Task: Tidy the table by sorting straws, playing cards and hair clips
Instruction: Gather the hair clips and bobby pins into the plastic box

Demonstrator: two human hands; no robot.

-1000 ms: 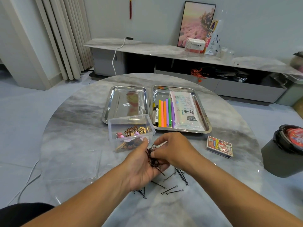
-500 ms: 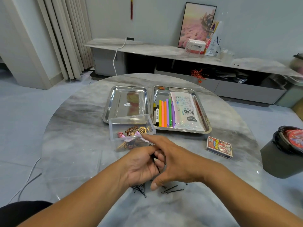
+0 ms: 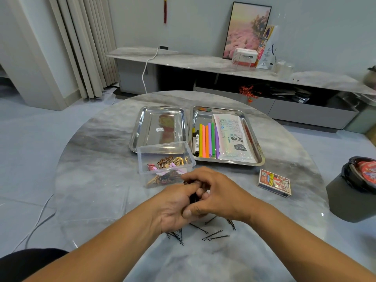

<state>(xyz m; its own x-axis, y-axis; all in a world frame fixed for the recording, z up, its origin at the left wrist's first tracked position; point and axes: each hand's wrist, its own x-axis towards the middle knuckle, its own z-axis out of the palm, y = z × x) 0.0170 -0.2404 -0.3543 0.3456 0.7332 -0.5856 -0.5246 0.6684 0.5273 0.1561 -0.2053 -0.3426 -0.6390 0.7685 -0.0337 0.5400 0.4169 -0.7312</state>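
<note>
Black hair pins (image 3: pixel 194 197) are bunched between both hands at the table's near middle: left hand (image 3: pixel 175 208) closed around them, right hand (image 3: pixel 218 195) pinching the same bunch. Loose pins (image 3: pixel 216 235) lie scattered on the marble table (image 3: pixel 91 180) just beneath. Clear box (image 3: pixel 165 157) of clips sits beyond, touching 2 steel trays; right tray (image 3: pixel 252 135) holds straws (image 3: pixel 207 139). Card pack (image 3: pixel 274 182) lies toward the right edge.

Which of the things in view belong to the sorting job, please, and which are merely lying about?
Job:
- left hand and right hand, bunching hairpins
- clear box with clips
- straws in right tray
- left tray
- card box

Lying about:
- bin
- picture
- curtain
</note>
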